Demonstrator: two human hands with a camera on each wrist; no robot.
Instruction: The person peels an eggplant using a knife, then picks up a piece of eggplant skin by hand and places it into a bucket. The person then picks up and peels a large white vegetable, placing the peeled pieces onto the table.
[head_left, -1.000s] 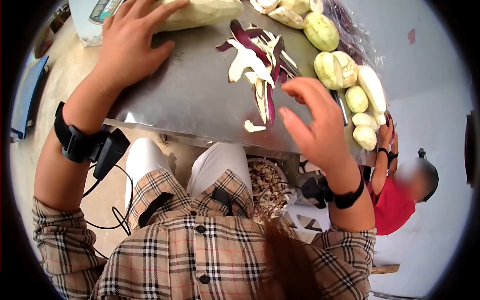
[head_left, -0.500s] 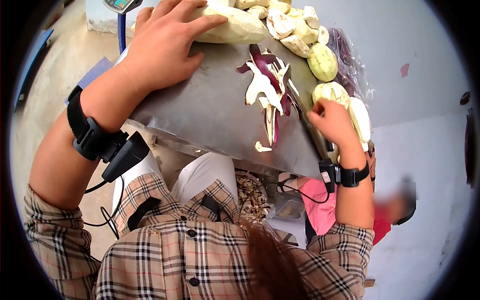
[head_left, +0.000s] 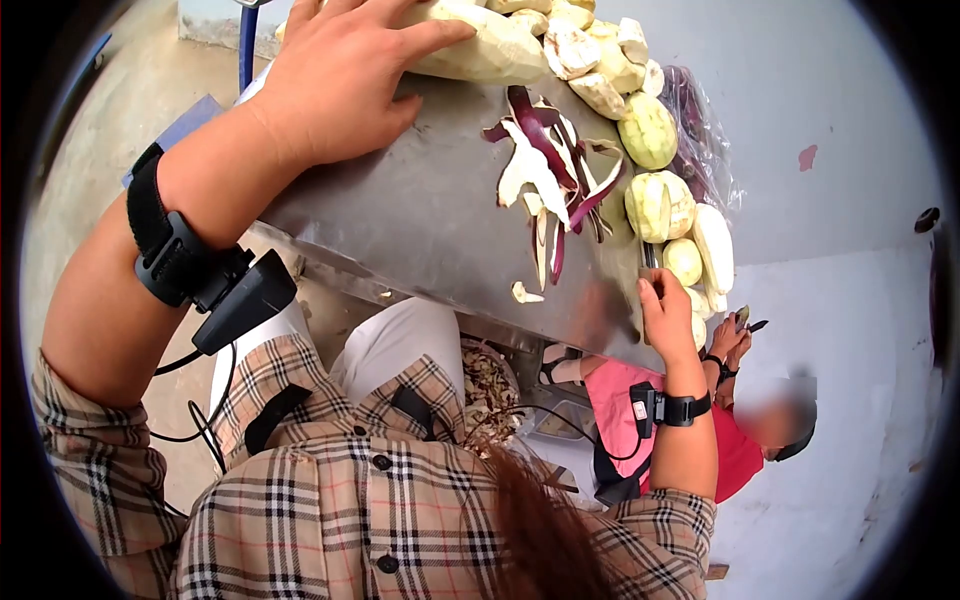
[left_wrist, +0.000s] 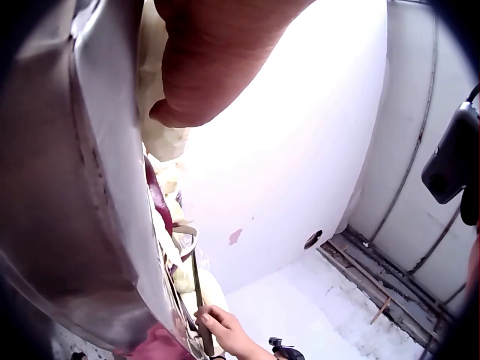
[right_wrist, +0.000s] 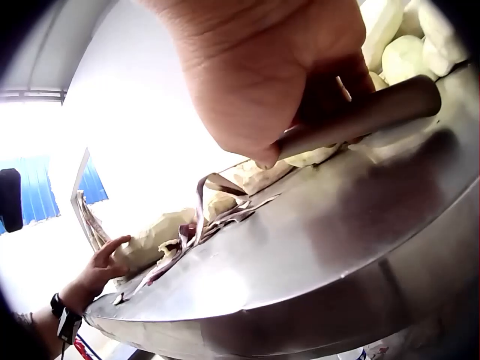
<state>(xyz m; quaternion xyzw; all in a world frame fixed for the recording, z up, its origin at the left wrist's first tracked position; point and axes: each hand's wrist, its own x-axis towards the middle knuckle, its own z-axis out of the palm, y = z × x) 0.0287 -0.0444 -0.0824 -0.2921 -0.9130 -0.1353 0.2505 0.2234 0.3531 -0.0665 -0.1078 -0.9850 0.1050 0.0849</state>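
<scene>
My left hand [head_left: 335,85] rests on a large peeled eggplant [head_left: 490,52], fingers spread over it and the thumb held out to the side. At the table's right side my right hand [head_left: 668,318] grips a knife by its dark round handle [right_wrist: 375,109]. The knife's blade [left_wrist: 196,274] points away from me toward the pile of purple-and-white eggplant peels [head_left: 540,165]. A curled peel strip [right_wrist: 201,199] stands up from the pile near the blade in the right wrist view. Both hands are over the metal table [head_left: 420,230].
Several peeled eggplants [head_left: 648,130] line the far and right edges. Beside them lies a clear plastic bag [head_left: 690,110] with dark purple contents. Another person in red [head_left: 735,450] works at the right. A basin of peels [head_left: 487,385] stands below the table edge.
My right hand has moved right from above the peels and now grips the knife. One peel strip has shifted and curled up. My left hand stays on the large eggplant while the head view has shifted.
</scene>
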